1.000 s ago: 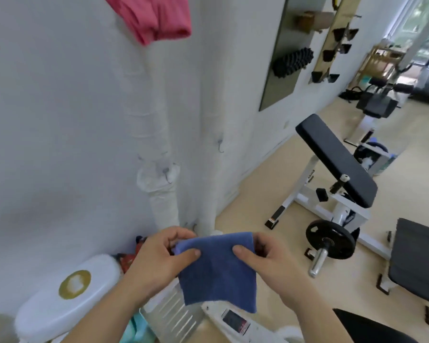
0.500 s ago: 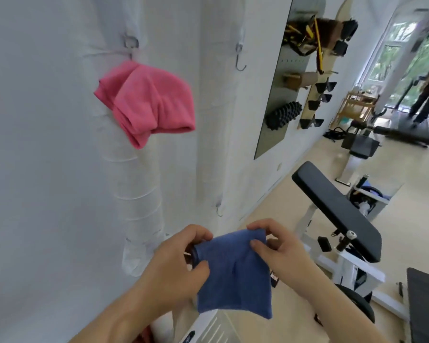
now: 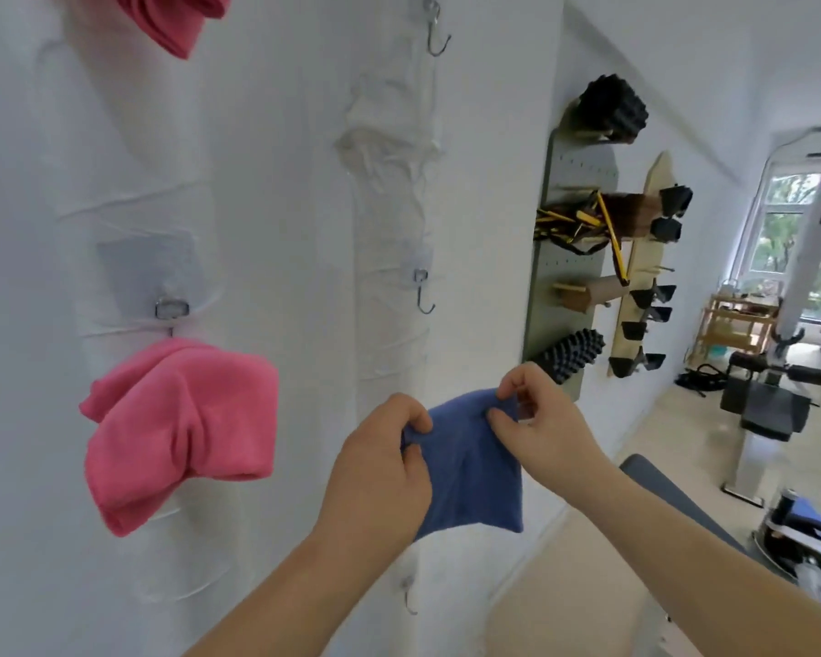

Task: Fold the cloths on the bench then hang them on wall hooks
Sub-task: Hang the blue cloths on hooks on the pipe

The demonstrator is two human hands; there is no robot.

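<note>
A folded blue cloth (image 3: 470,471) hangs between my two hands in front of the white wall. My left hand (image 3: 380,471) grips its upper left corner and my right hand (image 3: 536,419) pinches its top edge. A bare metal hook (image 3: 423,296) sticks out of the wall just above the cloth, and a second bare hook (image 3: 434,37) sits higher up. A pink cloth (image 3: 181,424) hangs bunched from a hook on the left, and another pink cloth (image 3: 176,16) hangs at the top edge.
A low hook (image 3: 408,599) shows on the wall under my left forearm. A grey pegboard (image 3: 569,286) with foam rollers and bands and a wooden rack (image 3: 636,277) are mounted to the right. A padded bench (image 3: 674,505) and gym machines (image 3: 768,400) stand at right.
Both hands have lifted the blue cloth up along the wall, and my view has tilted upward, so the hooks and the hanging pink cloth now sit lower in the frame.
</note>
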